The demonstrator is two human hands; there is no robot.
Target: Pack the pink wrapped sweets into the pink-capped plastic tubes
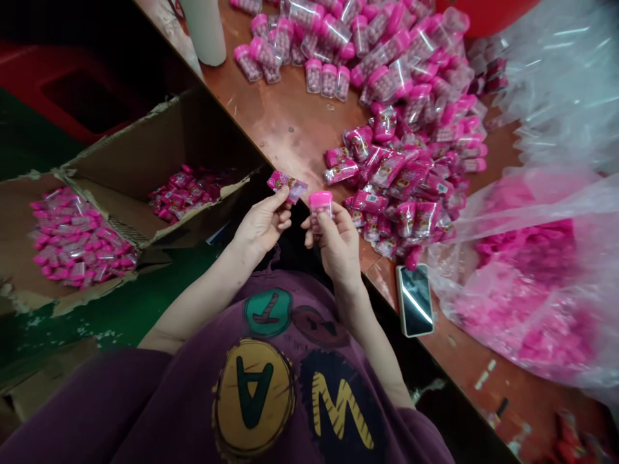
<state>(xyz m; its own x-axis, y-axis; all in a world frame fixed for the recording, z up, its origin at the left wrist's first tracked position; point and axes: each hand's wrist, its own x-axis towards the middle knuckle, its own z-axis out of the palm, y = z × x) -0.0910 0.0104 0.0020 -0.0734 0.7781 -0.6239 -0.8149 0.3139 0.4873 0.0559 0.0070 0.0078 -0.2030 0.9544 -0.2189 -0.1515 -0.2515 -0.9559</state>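
Note:
Between thumb and fingers of my left hand (264, 222) is a pink printed wrapper sleeve (287, 185), lying roughly flat. My right hand (338, 241) grips a small clear candy jar (320, 205) with a pink lid, lid end up. Jar and sleeve are close together but apart, over the table's edge. To the right of my right hand lies a heap of pink wrapped jars (401, 174). Beyond it spreads a large pile of unwrapped clear jars (382, 55) with pink lids and pale round candies inside.
A phone (414, 300) lies by the table edge. A plastic bag (532, 303) of pink pieces covers the right side. Cardboard boxes (140, 241) with pink wrapped jars stand at left. A white cylinder (206, 32) and a red container (483, 14) are at the back.

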